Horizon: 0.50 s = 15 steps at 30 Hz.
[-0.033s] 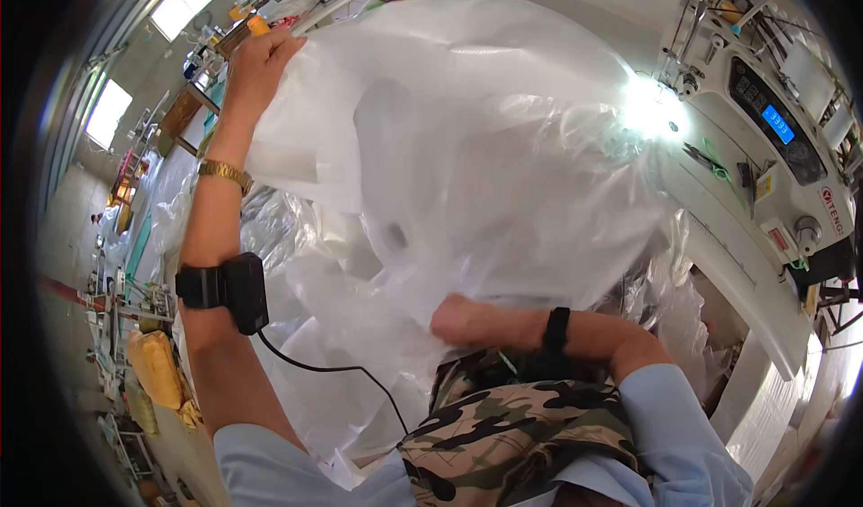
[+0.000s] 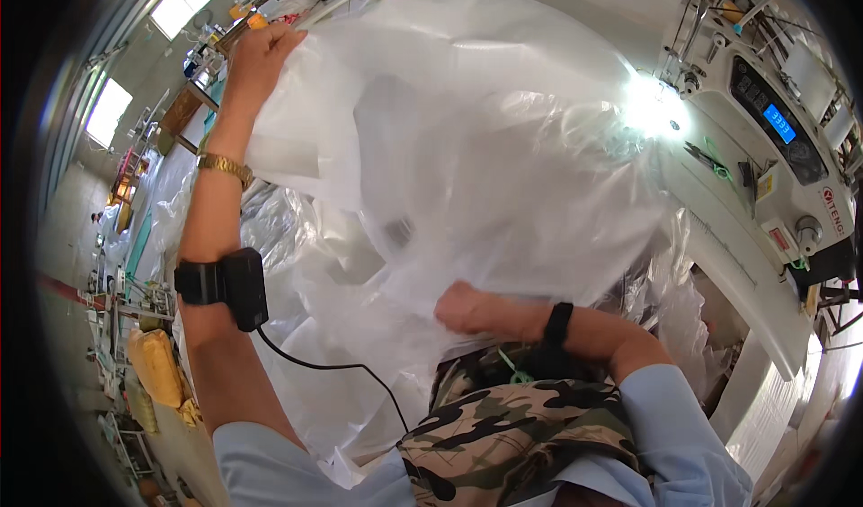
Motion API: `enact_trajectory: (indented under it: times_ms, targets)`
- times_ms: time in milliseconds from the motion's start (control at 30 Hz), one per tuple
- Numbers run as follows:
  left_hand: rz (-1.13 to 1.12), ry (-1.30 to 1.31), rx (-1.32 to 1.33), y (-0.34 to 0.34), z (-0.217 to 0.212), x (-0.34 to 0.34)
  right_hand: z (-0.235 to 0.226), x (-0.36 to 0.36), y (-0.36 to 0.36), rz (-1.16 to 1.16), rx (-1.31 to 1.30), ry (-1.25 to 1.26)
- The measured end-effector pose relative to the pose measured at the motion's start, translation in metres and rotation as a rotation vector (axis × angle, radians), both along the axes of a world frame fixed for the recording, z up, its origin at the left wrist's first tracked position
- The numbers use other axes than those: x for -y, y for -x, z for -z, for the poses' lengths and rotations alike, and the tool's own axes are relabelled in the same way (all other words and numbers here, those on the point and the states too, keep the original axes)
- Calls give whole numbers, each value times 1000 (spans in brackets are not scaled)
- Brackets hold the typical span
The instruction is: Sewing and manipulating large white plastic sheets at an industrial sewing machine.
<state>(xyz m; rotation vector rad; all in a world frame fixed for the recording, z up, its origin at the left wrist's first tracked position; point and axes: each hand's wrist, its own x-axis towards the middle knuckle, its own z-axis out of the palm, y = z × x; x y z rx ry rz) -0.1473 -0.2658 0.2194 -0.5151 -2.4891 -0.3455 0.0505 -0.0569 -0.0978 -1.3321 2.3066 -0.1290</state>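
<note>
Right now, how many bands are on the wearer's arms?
3: a gold metal band at the left wrist, a black strap on the left forearm, and a black wristband at the right wrist. Blue sleeves could hide others.

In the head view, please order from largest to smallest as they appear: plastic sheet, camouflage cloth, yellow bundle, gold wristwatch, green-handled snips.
1. Plastic sheet
2. Camouflage cloth
3. Yellow bundle
Last: gold wristwatch and green-handled snips, too alike to rank.
</note>
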Motion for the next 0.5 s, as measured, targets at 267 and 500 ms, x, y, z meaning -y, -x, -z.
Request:
enact_trajectory:
  times_ms: [267,500]
  targets:
    - [278,-154,150,-31,-49,-48,-36,-26,47,322,-99,778]
    - [52,-141,751,-164,-14,4,-83,-90,40,553,378,1173]
